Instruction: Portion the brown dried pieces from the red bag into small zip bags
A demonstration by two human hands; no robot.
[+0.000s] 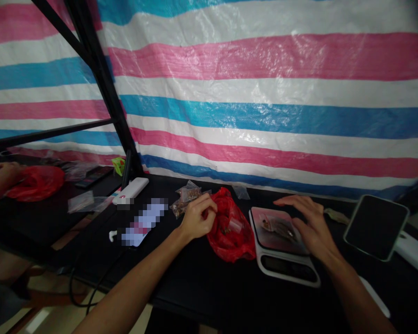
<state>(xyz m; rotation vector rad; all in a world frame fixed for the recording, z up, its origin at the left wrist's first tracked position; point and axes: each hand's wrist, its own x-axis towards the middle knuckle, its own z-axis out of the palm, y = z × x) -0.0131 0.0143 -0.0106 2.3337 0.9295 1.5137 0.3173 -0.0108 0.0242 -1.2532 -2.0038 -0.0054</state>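
Note:
My left hand [199, 217] is closed at the left rim of a red plastic bag [231, 246], with the bag's edge at its fingertips. The bag lies open on the black table, and small pieces and a bit of clear plastic show inside. My right hand [310, 222] hovers by the right side of a kitchen scale [287, 273], fingers stretched and apart. On the scale's plate rests a small clear bag [277, 226] with little items in it; its contents are too blurred to name. Several clear bags of small brownish pieces [190, 194] lie behind my left hand.
Left of my arm are a phone [144, 222], a white earbud [112, 235] and a white power-bank-like block [131, 190]. A dark-screened device [376, 227] stands at right. Another person's hand [2, 178] touches a second red bag [40, 183]. A black metal frame [106, 88] rises at left.

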